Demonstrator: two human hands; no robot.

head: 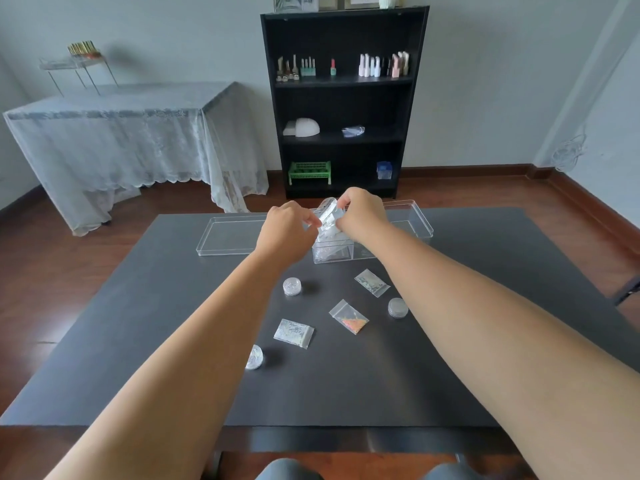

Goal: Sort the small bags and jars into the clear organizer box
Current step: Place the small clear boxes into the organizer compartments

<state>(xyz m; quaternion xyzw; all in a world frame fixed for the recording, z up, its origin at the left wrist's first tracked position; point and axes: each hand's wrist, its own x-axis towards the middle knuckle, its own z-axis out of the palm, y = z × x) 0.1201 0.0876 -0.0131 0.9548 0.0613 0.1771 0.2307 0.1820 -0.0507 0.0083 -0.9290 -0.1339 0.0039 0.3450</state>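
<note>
Shiny clear bag [328, 216] pinched between both hands above organizer box [332, 252].

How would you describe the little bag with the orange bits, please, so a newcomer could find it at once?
Start at the dark table and look nearer than the clear organizer box, between the person's forearms. Of three loose bags there, the bag with orange bits lies in the middle. It alone shows orange contents; its neighbours look silvery.

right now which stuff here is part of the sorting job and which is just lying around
Job: organizer box, its lid, bag in both hands, three bags on table, three jars.

Not job: black bookshelf, lace-covered table.
</note>
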